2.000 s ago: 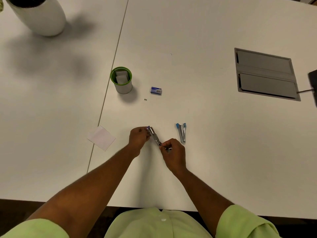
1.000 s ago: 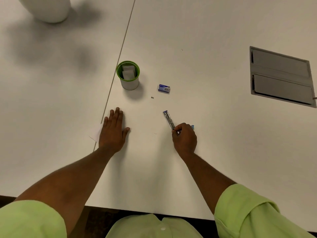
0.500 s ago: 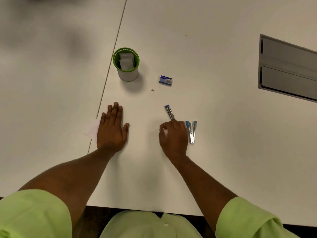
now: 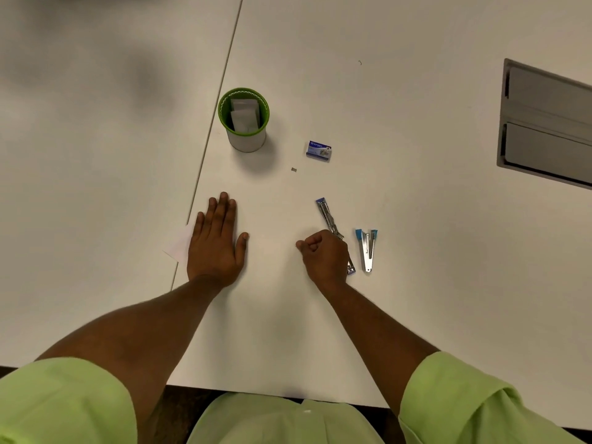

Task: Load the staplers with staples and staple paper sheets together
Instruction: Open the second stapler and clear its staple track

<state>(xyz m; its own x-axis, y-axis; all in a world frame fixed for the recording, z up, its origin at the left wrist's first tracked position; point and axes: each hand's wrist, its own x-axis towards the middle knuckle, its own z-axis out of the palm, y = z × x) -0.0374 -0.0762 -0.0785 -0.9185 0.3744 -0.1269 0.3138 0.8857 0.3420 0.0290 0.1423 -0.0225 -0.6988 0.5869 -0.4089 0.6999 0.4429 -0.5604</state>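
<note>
A purple-tipped metal stapler [image 4: 327,216] lies open on the white table [image 4: 416,283]; its near half runs under the edge of my right hand [image 4: 325,256]. That hand rests on the table with its fingers curled and thumb against forefinger, and nothing shows in it. A second stapler [image 4: 367,248], with blue tips, lies just right of the first. My left hand [image 4: 216,241] presses flat on the table, covering part of a white paper sheet [image 4: 179,246]. A small blue staple box [image 4: 318,151] and a loose staple piece [image 4: 293,169] lie farther back.
A green-rimmed cup [image 4: 245,123] holding folded papers stands behind my left hand, beside the seam between two tabletops. A grey cable hatch [image 4: 547,123] is set into the table at the far right. The table's front edge runs just before my body.
Both hands let go of the purple-tipped stapler. The right hand laid it beside the blue one and curled up to its left. The left hand went flat onto the paper.
</note>
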